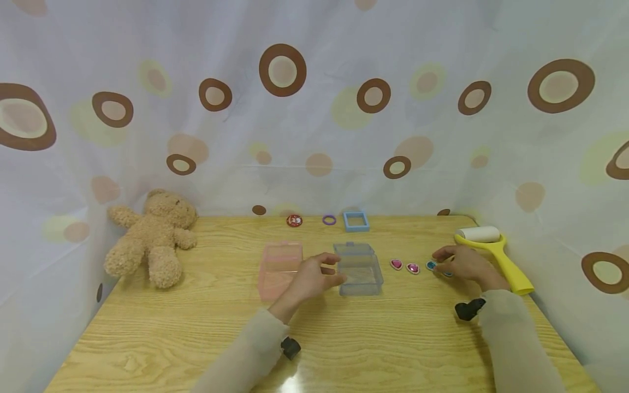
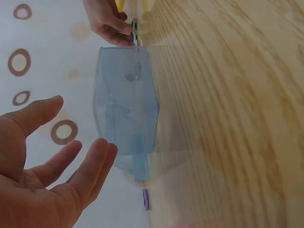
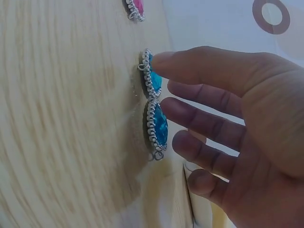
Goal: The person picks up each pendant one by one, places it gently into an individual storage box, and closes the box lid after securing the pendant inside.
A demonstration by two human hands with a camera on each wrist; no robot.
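Beside the left hand [image 1: 314, 278], blue box [image 1: 360, 269] holds nothing visible

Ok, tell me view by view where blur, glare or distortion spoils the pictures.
Head view: wide-angle bending at the edges, glare patch on the table near the bottom. Left wrist view: wood grain smeared, blue box soft. Right wrist view: blue gems sharp, table beside them blurred.

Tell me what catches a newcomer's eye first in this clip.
Probably the two hands at mid-table: the left hand open beside a clear blue box, the right hand with fingers touching blue gems lying on the wooden table. Next, the teddy bear at the table's left edge and a yellow lint roller at the right.
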